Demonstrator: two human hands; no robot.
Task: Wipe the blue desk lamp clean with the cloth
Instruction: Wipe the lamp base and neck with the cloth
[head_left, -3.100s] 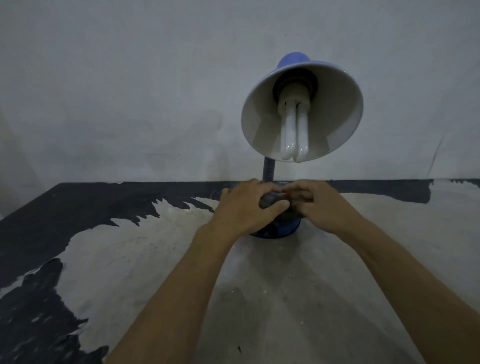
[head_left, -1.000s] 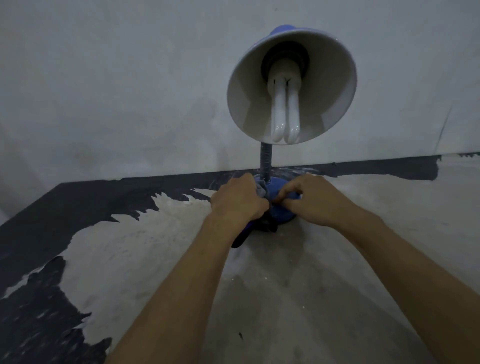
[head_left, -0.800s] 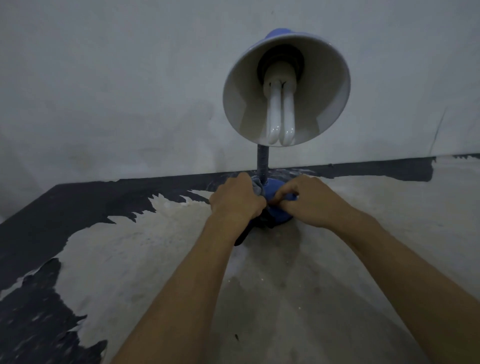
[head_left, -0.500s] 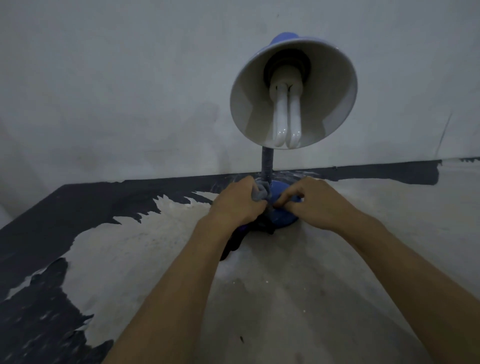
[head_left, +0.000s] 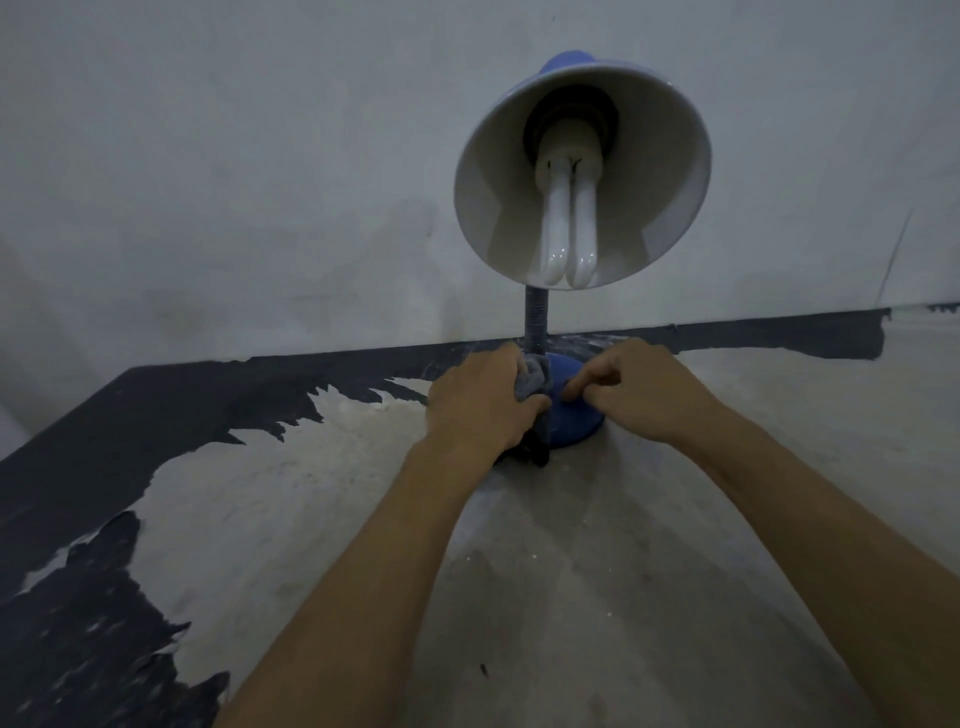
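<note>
Base-wiping looks like the step in hand: your left hand (head_left: 480, 402) has its fingers curled round the bunched grey cloth (head_left: 532, 382), pressed where the ribbed neck (head_left: 535, 319) meets the blue desk lamp's round base (head_left: 574, 410), while your right hand (head_left: 641, 392) steadies the base's right side with fingers curled against it. Next I'd work the cloth up the neck toward the shade (head_left: 660, 171), which hangs right over your hands with its bare bulb (head_left: 569, 239). The lamp stands at the back of the peeling tabletop (head_left: 311, 499), close to the wall (head_left: 234, 156), so reaching behind it will be tight.
</note>
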